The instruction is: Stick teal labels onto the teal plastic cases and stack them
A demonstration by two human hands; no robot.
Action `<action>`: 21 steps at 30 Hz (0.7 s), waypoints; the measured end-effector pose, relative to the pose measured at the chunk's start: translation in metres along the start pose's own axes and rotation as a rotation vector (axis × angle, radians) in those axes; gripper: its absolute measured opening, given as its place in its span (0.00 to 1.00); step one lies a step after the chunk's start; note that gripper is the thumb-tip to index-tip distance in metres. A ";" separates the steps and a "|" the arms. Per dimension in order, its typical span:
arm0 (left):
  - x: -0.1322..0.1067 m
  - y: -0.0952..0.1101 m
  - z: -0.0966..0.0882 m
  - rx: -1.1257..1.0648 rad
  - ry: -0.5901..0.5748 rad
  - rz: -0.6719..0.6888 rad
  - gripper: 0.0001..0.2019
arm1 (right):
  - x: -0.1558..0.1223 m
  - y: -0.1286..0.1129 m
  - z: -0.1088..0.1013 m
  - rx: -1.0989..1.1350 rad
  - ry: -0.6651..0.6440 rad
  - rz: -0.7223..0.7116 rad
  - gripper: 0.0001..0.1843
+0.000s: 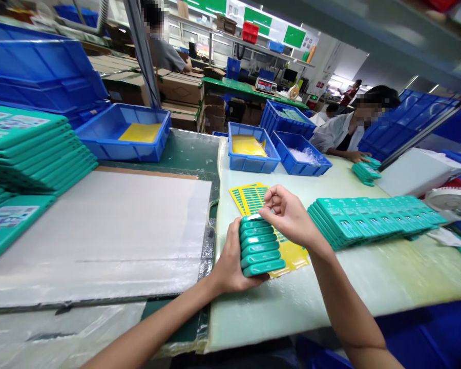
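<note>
My left hand (232, 264) is wrapped round a stack of several flat green plastic cases (260, 254), held with their rounded ends facing me. Over the far upper end of that stack, my right hand (286, 212) has thumb and forefinger pinched together. Whatever is between those fingertips is too small to make out. Beneath and behind the stack lie yellow sticker sheets (249, 197) printed with rows of small green labels, partly covered by my hands and the cases.
Right of my hands, a long row of leaning green cases (369, 220) lies on the table (292, 307). Blue bins (253, 163) stand behind. At left are a white board (138, 230) and stacked green cases (34, 148). A co-worker (340, 133) handles green cases at far right.
</note>
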State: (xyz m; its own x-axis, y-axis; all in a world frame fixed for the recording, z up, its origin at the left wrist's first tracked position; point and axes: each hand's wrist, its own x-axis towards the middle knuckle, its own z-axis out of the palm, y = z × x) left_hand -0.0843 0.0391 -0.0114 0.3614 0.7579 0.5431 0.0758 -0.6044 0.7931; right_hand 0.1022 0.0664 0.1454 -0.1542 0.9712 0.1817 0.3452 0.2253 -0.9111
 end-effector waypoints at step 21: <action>-0.003 -0.002 0.000 0.028 -0.001 -0.024 0.70 | 0.005 0.000 0.012 -0.097 0.049 -0.025 0.13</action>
State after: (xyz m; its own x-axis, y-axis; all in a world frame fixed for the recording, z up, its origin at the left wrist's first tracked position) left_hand -0.0856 0.0383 -0.0149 0.3600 0.7721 0.5236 0.1107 -0.5926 0.7978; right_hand 0.0900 0.0707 0.1417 -0.1189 0.9673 0.2240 0.4305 0.2535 -0.8663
